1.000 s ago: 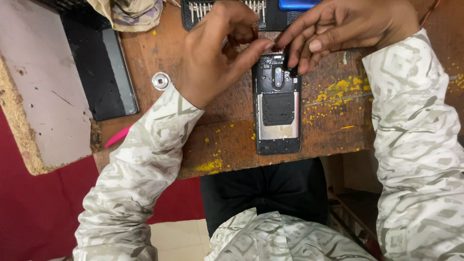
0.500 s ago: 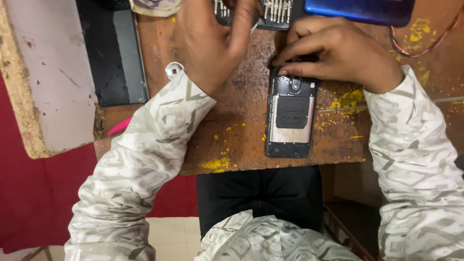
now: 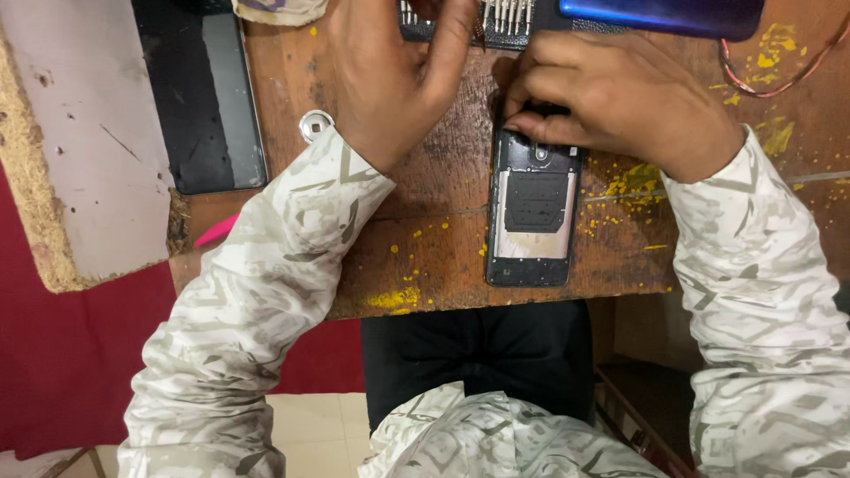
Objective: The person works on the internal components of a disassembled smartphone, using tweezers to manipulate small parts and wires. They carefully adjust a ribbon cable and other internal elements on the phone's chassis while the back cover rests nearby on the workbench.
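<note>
Two hands: both at work at the far part of a wooden table point(image 3: 443, 265).
Phone point(image 3: 531, 217): lies flat near the table's front edge, back cover off, inner plate and dark shield showing.
Right hand point(image 3: 624, 102): curled over the phone's top end, fingers bent and pressing there; whether they pinch a small part cannot be told.
Left hand point(image 3: 394, 80): reaches away from the phone to the bit tray point(image 3: 460, 19), fingers point(image 3: 452, 44) narrowed on its near rim; what they hold, if anything, is hidden.
Progress: judging by the bare back, the phone is already opened; the inner plate is in place, so work inside seems barely begun, and the hand at the tray suggests a tool is being chosen or returned.
Bit tray contents: a row of slim metal bits standing in slots; the number cannot be read.
Blue phone point(image 3: 660, 13): at the far edge, just beside the tray.
Tablet point(image 3: 204, 97): dark, flat, left of the hands.
Metal ring point(image 3: 315, 125): small, round, touching the left sleeve's cuff.
Wires point(image 3: 779, 75): red, looped at the far right.
Yellow flecks point(image 3: 398, 299): scattered on the wood around the phone.
</note>
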